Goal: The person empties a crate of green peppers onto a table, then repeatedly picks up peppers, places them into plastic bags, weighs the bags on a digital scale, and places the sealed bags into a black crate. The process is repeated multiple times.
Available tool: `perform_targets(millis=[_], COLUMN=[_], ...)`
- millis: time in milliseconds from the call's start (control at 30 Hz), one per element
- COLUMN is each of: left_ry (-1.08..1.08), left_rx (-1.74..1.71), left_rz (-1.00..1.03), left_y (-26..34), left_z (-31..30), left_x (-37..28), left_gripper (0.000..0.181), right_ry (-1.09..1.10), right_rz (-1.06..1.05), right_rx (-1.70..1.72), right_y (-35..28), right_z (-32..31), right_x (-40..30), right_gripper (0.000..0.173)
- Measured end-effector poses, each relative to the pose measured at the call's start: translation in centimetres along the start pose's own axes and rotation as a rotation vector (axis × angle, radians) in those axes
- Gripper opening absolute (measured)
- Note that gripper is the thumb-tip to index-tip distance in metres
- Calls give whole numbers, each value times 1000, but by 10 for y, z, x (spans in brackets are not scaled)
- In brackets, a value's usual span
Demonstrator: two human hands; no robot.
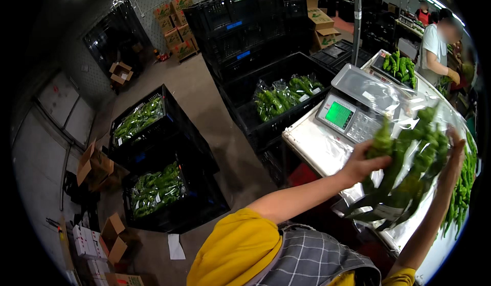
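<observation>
A clear plastic bag of green peppers is held up between my two hands over the white table. My left hand grips its left side, the thumb lying across a pepper. Against the bag's right side rests my right hand, partly hidden by the peppers. Just beyond the bag stands a digital weighing scale with a lit green display and a metal pan. Loose long green peppers lie in a heap on the table to the right of my right hand.
Left of the table, a black plastic crate holds bagged peppers. Two more filled crates stand on the floor. Across the table a co-worker stands near a tray of peppers. A metal post rises behind the scale.
</observation>
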State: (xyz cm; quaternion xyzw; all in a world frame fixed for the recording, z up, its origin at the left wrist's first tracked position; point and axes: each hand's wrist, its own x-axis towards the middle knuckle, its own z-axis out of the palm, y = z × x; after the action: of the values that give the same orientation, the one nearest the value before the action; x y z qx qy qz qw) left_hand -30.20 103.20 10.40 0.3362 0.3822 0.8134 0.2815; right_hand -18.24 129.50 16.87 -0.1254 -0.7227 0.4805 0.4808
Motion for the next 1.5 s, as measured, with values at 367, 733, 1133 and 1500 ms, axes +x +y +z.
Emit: perform_targets(millis=[367, 733, 1133, 1500], left_ry=[326, 1000, 1011, 1105], left_rx=[-292, 208, 294, 1211], left_rz=[-93, -91, -480, -328], left_y=[75, 84, 52, 45], left_z=[-208, -480, -514, -522], left_x=[-18, 18, -10, -1], left_gripper=[35, 79, 80, 63], right_ry=[-829, -885, -1355, -1173], right_rz=[680, 976, 947, 862], right_rx=[444, 496, 126, -7], right_y=[13, 145, 264, 174], right_z=[229, 561, 682, 589], right_x=[-86, -42, -133, -112], right_gripper=[57, 25, 49, 25])
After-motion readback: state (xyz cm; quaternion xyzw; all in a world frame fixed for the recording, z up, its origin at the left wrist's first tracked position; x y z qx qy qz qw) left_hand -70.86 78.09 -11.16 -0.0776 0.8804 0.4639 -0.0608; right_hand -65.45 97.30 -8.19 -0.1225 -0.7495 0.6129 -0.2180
